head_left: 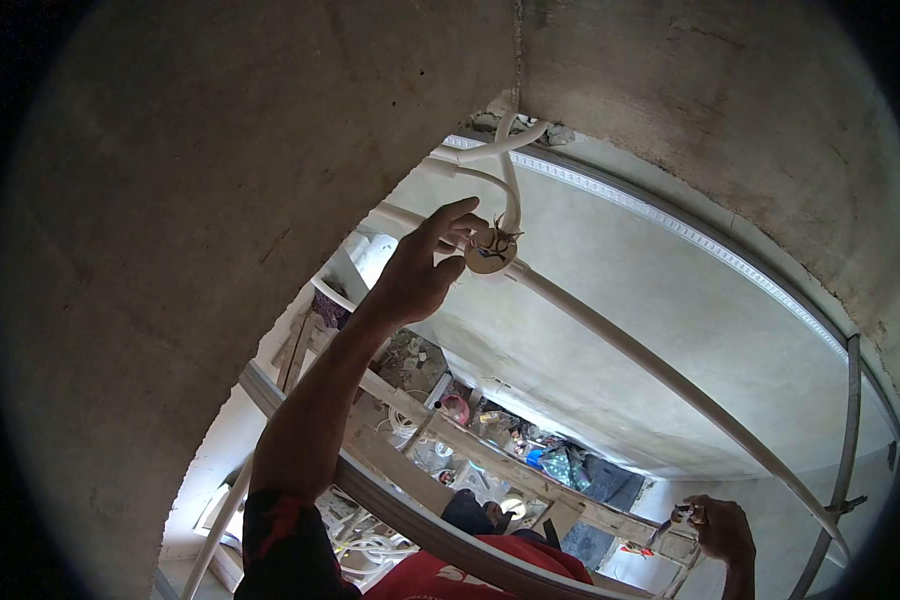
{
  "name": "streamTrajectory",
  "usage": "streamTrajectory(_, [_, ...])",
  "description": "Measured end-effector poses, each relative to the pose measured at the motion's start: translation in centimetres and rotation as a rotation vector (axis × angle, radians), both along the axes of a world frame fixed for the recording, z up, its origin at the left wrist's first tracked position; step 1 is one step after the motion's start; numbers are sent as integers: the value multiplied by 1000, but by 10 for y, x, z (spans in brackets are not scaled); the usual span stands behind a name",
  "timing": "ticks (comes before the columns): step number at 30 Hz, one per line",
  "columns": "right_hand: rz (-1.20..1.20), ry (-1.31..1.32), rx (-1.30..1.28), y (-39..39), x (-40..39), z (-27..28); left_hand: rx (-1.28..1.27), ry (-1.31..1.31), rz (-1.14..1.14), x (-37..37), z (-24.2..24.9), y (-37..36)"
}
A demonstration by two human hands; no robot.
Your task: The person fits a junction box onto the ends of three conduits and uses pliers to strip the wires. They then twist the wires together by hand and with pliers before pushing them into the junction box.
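Note:
A round cream junction box [491,258] hangs among white conduit pipes, with short dark wire ends [500,240] sticking out of it. Raised up from the left, my left hand [422,262] is right at the box's edge; its index finger is stretched out, the thumb stands apart, and the other fingers bend towards the wires. Low at the right, my right hand [722,530] is closed around a small whitish and brown object [682,515]. I cannot tell what that object is.
A long white conduit [650,360] runs from the box down to an upright metal pole [850,440]. Bare concrete [190,200] slopes close at the left. Below are a wooden plank frame [570,495], a curved metal rail [420,525], coiled white pipe [370,545] and scattered debris [560,462].

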State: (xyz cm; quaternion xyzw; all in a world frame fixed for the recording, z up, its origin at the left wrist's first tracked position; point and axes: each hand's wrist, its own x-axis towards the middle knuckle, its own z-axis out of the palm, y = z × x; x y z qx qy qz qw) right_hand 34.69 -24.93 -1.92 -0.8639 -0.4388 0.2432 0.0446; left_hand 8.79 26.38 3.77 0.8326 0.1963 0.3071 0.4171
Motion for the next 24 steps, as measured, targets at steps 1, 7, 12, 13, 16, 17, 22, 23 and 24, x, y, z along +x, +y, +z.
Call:
streamTrajectory(1, [-1,-21,-3,0,0,0,43,22,11,0,-3,-1])
streamTrajectory(7, [24,-36,21,1,-1,1,195,123,20,3,-5,-9])
streamTrajectory(12, [38,-35,14,2,-1,4,-39,50,-18,6,-7,1])
streamTrajectory(13, [41,-39,12,1,0,3,-39,51,-19,7,-6,1])
streamTrajectory(16, [62,-51,35,3,-1,5,-128,32,-23,9,-3,0])
streamTrajectory(17, [59,-50,35,2,-1,5,-136,30,-11,9,-2,-1])
streamTrajectory(22, [35,-40,17,3,-1,5,-143,42,47,13,-2,0])
streamTrajectory(23, [32,-40,16,3,-1,5,-145,35,45,13,-2,0])
streamTrajectory(24, [49,-49,21,3,-1,5,-147,28,42,14,-2,0])
